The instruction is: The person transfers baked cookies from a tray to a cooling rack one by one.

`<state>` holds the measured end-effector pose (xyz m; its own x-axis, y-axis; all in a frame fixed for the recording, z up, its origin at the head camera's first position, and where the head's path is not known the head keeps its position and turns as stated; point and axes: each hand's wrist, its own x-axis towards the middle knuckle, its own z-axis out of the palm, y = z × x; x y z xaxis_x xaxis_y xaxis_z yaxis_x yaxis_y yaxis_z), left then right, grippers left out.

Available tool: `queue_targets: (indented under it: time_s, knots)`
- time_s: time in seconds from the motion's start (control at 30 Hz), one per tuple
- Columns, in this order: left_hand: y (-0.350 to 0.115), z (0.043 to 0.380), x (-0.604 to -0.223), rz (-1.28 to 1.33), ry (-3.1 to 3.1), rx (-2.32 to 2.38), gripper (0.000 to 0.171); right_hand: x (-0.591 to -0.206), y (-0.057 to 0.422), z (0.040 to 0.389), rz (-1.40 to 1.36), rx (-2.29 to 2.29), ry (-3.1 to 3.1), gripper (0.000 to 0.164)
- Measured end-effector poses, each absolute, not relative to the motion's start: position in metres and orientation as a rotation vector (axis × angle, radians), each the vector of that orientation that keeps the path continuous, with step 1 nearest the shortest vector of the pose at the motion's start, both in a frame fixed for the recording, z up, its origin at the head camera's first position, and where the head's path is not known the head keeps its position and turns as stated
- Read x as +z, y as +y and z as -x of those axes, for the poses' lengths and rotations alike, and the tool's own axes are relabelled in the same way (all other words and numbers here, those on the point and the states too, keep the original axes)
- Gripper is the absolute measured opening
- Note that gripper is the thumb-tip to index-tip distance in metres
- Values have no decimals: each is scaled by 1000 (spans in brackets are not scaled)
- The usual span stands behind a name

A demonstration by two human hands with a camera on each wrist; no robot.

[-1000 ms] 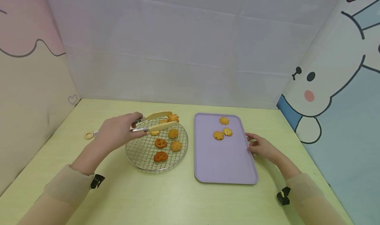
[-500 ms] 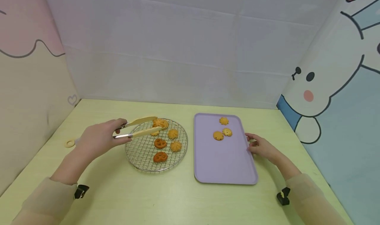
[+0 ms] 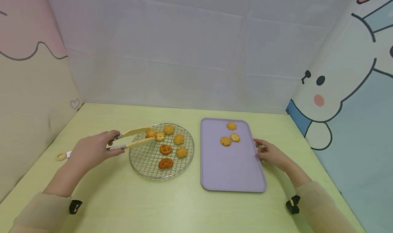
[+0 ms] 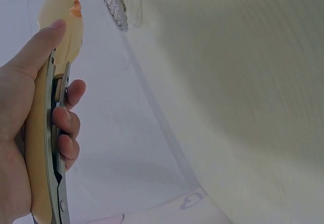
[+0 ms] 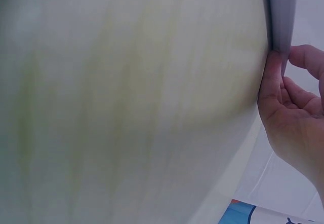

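Observation:
My left hand [image 3: 92, 149] grips a pair of tongs [image 3: 139, 143] with cream tips and metal arms, as the left wrist view also shows. Between the tips lies a golden ridged cookie [image 3: 150, 134], over the left part of a round wire rack [image 3: 141, 159]. Just right of it on the rack are a pale holed cookie [image 3: 160, 136] and a swirled cookie [image 3: 169, 129]. At the right rim of a purple tray [image 3: 231, 170], my right hand [image 3: 271, 154] pinches the edge; its thumb and fingers straddle that rim in the right wrist view.
The rack also bears two brown pretzels [image 3: 165, 149] and two ridged cookies [image 3: 182, 152]. On the tray's upper half sit a round cookie [image 3: 225, 141], a holed cookie [image 3: 235, 137] and a flower-shaped one [image 3: 231, 126]. A pale wall [image 3: 184, 72] closes off the table's back.
My left hand has drawn the tongs left and toward me, with the ridged cookie between the tips, uncovering the swirled and holed cookies. The right hand and tray have stayed put.

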<state>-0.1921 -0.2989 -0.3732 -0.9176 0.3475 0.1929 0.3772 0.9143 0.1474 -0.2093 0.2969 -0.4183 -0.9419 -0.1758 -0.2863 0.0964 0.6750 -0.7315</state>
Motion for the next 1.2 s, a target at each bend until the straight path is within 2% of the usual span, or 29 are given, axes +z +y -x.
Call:
queue_targets:
  time_s: [0.77, 1.0, 1.2]
  knots:
    - [-311, 206, -393, 557, -3005, -203, 56, -419, 296, 208, 64, -1125, 2571, 63]
    - [-310, 205, -387, 512, -3027, -235, 61, -419, 297, 208, 75, -1144, 2563, 63]
    - [-307, 202, -378, 493, -3012, -244, 58, -419, 296, 208, 84, -1149, 2566, 62]
